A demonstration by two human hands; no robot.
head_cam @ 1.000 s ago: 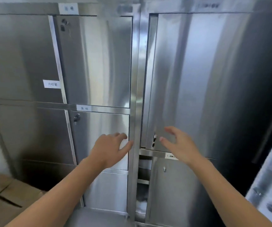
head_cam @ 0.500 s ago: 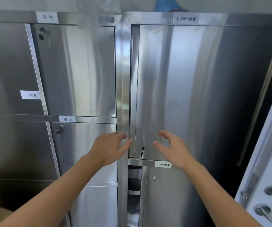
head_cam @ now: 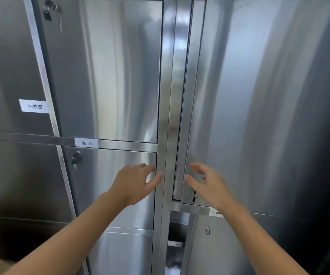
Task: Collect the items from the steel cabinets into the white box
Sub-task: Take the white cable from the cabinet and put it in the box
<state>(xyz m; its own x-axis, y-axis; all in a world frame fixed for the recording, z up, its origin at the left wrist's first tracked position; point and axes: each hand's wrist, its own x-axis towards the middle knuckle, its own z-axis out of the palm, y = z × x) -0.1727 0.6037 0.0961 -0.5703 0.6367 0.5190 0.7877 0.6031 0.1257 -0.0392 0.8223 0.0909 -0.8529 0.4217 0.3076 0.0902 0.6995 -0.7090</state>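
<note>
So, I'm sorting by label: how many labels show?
3 labels: one on the left door, one on the crossbar, one partly behind the right wrist. More may sit out of frame.

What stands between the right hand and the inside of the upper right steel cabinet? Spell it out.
Its steel door: it covers the compartment, at most slightly ajar along its left edge, and no contents show. The right hand hovers open by the door's lower left corner, near the lock.
</note>
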